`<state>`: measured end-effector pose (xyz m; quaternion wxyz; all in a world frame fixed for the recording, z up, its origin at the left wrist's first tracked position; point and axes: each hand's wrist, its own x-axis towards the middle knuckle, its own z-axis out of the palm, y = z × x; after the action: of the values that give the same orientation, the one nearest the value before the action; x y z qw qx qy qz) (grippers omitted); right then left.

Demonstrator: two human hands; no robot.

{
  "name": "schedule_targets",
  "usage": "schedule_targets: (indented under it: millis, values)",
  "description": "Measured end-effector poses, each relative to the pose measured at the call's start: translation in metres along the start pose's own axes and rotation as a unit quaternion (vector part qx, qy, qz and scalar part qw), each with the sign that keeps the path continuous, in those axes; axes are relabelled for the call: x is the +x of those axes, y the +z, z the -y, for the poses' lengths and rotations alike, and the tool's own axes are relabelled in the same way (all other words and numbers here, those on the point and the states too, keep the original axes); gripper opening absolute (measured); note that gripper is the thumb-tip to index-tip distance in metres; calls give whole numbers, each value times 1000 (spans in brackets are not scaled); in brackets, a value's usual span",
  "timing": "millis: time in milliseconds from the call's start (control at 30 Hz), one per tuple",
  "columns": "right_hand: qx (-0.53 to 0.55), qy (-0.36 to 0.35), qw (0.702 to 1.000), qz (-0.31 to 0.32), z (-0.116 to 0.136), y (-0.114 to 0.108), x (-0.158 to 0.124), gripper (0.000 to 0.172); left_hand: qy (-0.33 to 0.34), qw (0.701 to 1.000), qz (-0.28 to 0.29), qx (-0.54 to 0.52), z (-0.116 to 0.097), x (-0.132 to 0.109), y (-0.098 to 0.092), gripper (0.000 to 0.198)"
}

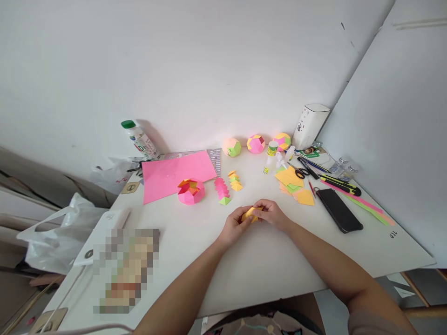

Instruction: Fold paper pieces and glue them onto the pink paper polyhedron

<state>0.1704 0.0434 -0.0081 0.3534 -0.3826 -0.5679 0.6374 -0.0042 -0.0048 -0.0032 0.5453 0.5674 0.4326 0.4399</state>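
My left hand [234,225] and my right hand [271,213] meet over the front of the white desk. Between them they pinch a small folded piece of yellow-orange paper [250,214], partly hidden by the fingers. Beyond my left hand lie a row of folded pink paper pieces [221,187] ending in a green one, and a short row of yellow and green folded pieces [235,181]. Left of these sits an open-topped pink paper ball [190,193]. Loose yellow, green and peach paper squares [293,179] lie to the right of my hands.
Three finished-looking paper balls [256,144] stand along the wall beside a glue stick [272,149]. Scissors [301,172], a cutter [340,185] and a black phone [339,210] lie right. Pink paper [174,174], a bottle [141,142] and a pixelated object [129,270] are left.
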Motion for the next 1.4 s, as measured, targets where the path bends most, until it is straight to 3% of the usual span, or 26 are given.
schedule_targets:
  millis: [600, 1400]
  values:
    - [-12, -18, 1000, -18, 7, 5, -3, 28, 14, 996, -49, 79, -3, -3, 3, 37]
    - [-31, -16, 999, -3, 10, 2, -1, 24, 8, 995, -24, 97, -4, -3, 3, 38]
